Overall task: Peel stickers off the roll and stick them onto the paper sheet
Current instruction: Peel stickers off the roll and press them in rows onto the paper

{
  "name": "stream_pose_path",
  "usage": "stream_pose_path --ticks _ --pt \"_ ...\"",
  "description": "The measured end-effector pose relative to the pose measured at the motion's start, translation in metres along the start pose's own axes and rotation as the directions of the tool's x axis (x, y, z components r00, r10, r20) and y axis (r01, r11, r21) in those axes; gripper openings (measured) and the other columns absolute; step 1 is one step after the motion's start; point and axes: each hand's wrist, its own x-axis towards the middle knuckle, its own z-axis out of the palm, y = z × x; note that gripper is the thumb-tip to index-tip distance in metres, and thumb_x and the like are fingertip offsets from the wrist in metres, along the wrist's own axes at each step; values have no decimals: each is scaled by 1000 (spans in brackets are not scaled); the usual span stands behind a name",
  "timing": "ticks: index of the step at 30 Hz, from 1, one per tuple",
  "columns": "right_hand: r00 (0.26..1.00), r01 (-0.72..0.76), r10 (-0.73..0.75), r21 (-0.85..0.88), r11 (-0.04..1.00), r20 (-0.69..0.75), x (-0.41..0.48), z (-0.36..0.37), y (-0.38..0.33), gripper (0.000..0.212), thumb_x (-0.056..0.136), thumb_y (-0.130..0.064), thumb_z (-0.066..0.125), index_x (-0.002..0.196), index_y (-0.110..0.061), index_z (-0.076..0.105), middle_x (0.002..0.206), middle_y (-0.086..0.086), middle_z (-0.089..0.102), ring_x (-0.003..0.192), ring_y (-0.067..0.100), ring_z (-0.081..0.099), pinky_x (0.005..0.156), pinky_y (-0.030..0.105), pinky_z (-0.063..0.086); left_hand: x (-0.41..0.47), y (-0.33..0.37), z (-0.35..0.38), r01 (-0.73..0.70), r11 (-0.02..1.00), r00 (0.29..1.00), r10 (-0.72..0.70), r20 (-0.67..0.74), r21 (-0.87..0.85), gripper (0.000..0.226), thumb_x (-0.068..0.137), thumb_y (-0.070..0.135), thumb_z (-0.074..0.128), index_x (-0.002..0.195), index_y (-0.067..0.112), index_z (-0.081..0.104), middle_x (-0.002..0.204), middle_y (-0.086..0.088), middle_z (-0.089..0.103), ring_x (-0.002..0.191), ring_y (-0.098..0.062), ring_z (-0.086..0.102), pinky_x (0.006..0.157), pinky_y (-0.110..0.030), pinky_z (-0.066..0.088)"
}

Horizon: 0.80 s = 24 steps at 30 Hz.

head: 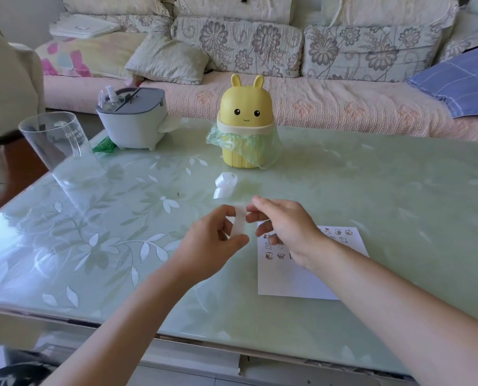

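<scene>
Here both hands are up over the surface [343, 190]: the left hand [215, 240] pinches the sticker strip [240, 222], the right hand [288, 227] picks at its top, above the paper sheet [296, 277].

Glossy glass table [343, 190], matt paper sheet [293, 282]

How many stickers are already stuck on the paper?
About 10 show on the paper: four or five at its top right, three on the left edge, two or three lower. The right hand likely hides more.
</scene>
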Motion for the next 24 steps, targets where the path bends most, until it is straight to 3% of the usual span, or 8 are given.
stream_pose_path --ticks 6,9,13,15,18,24 --pt "999 45 -45 -9 999 10 1 -4 0 14 88 -31 73 96 -20 76 86 -7 75 63 8 62 62 27 43 -1 -2 -3 -14 999 998 12 59 29 47 79 24 75 104 51 45 71 30 54 63 -1 51 62 -17 42" --pt "998 57 -57 -14 998 28 1 -3 0 11 87 -26 75 96 -19 75 83 -8 75 62 8 62 65 29 44 -1 -4 -3 -3 1000 994 1 110 20 54 77 24 78 119 38 46 72 28 54 66 -2 52 61 -12 41" --pt "996 71 -71 0 997 60 2 -1 3 17 84 -15 77 100 -15 71 83 -4 75 61 11 62 60 27 44 0 -3 -3 -14 1000 989 10 146 27 55 72 24 82 116 29 48 75 21 55 68 -6 57 64 -21 46" --pt "993 90 -90 15 996 79 3 1 4 19 84 -10 76 101 -14 67 80 -3 74 58 12 60 57 27 43 -1 -1 -3 -1 999 990 8 138 -52 56 68 35 81 115 28 52 84 13 59 72 -8 58 64 -19 47" --pt "989 120 -119 -4 993 84 4 1 4 20 84 -8 75 99 -15 64 72 -4 70 54 13 55 54 24 41 -2 6 -5 99 938 993 -70 97 -333 47 76 53 67 108 20 63 93 -2 65 75 -6 55 68 -22 46" --pt "980 185 -172 -139 973 98 1 4 7 18 83 -10 74 94 -18 62 68 -8 63 55 12 57 51 18 42 3 11 -11 225 831 960 -279 -32 -509 29 96 31 56 86 6 65 80 0 70 69 -12 64 67 -28 45"
